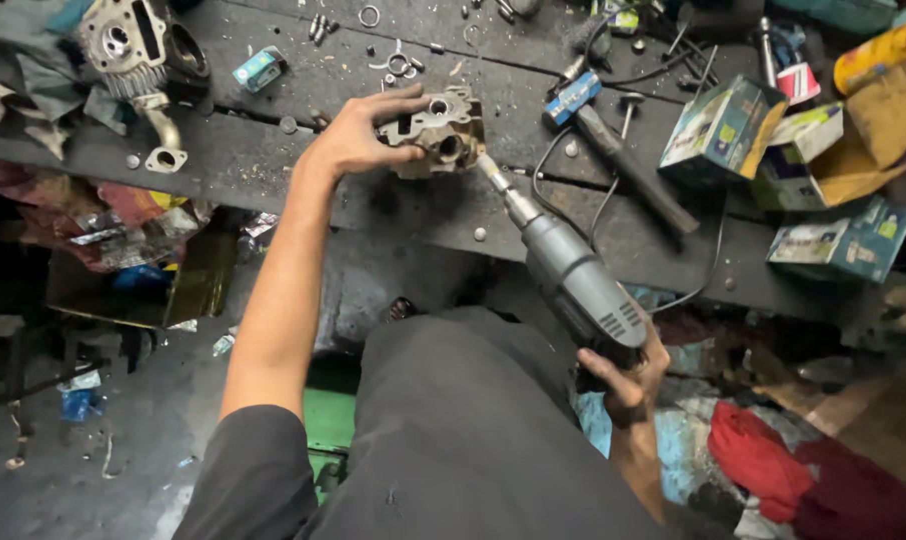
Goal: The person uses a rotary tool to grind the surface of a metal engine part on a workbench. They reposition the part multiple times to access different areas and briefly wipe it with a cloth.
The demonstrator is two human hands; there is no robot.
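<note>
My left hand point(358, 135) grips a grimy metal engine part point(435, 130) that rests on the dark wooden workbench point(273, 170). My right hand point(623, 380) holds a grey electric drill point(573, 280) by its handle, low in front of the bench. The drill's bit tip point(483, 168) points up and left and touches a port on the part's near right side. A black cord point(613, 200) trails from the drill across the bench.
Another engine part with a bent pipe point(138, 60) sits at the back left. A hammer point(613, 150), small rings and bolts point(398, 65), and several cardboard boxes point(723, 130) crowd the bench. Red cloth point(773, 465) lies on the floor at right.
</note>
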